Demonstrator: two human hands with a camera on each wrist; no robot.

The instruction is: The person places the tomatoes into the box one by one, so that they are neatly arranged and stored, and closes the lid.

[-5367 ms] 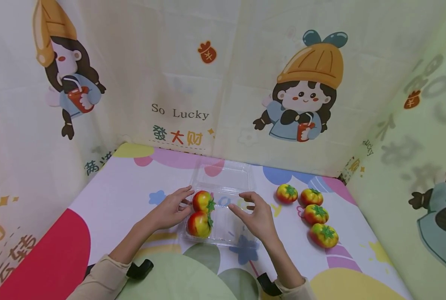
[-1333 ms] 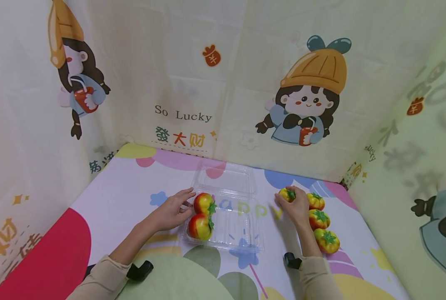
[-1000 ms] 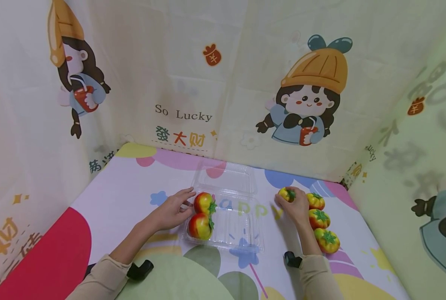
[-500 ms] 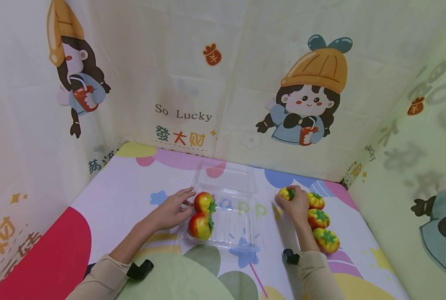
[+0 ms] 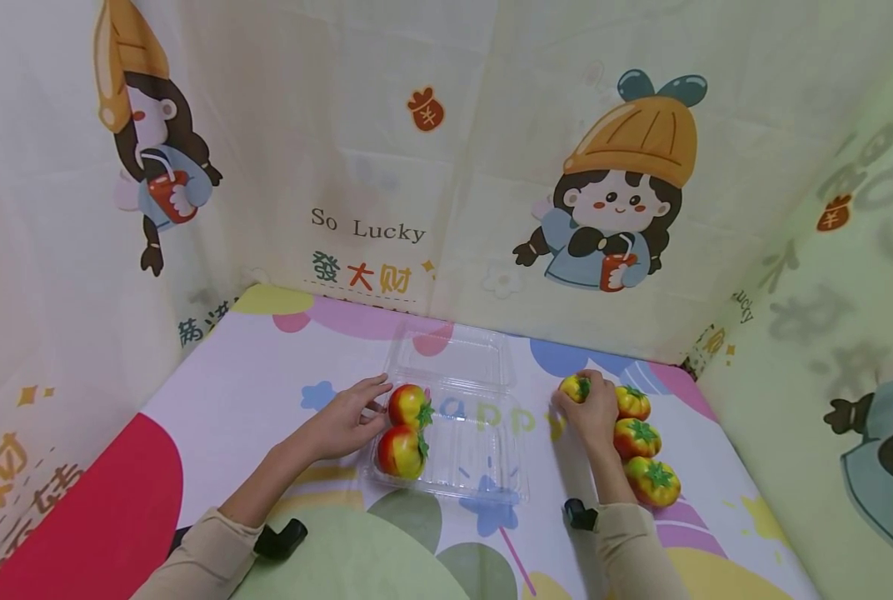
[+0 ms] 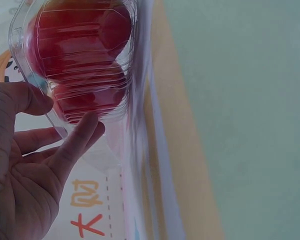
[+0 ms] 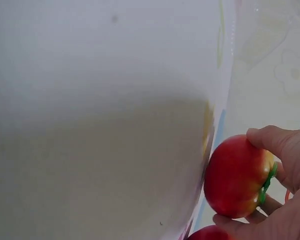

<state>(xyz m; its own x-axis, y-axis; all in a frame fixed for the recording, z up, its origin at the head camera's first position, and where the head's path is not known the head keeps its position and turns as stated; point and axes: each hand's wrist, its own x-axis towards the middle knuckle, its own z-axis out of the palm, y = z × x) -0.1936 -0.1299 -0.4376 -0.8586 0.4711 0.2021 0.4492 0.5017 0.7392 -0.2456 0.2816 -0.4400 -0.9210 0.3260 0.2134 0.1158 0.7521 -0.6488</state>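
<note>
My right hand (image 5: 591,406) holds a glossy red-and-yellow tomato (image 5: 574,388) with a green leafy top at the back right of the table. The right wrist view shows the thumb and fingers round this tomato (image 7: 237,176), which sits at the table surface. A clear plastic clamshell box (image 5: 476,454) stands in the middle, its lid folded back. Two tomatoes, a far one (image 5: 409,406) and a near one (image 5: 401,452), sit along its left side. Beside them, my left hand (image 5: 345,421) touches the box's left edge, thumb and fingertips against rim and wall with fingers loosely extended.
Just right of my right hand, three more tomatoes (image 5: 637,437) stand in a row toward the front. The box's open lid (image 5: 450,356) lies behind its base. A printed cloth covers the table (image 5: 259,392), and printed curtains (image 5: 461,167) hang close behind and at both sides.
Since the oldest frame, my right hand has moved right from above the box to the back-right tomato and taken hold of it. Over the last second it has barely moved. My left hand stays put.
</note>
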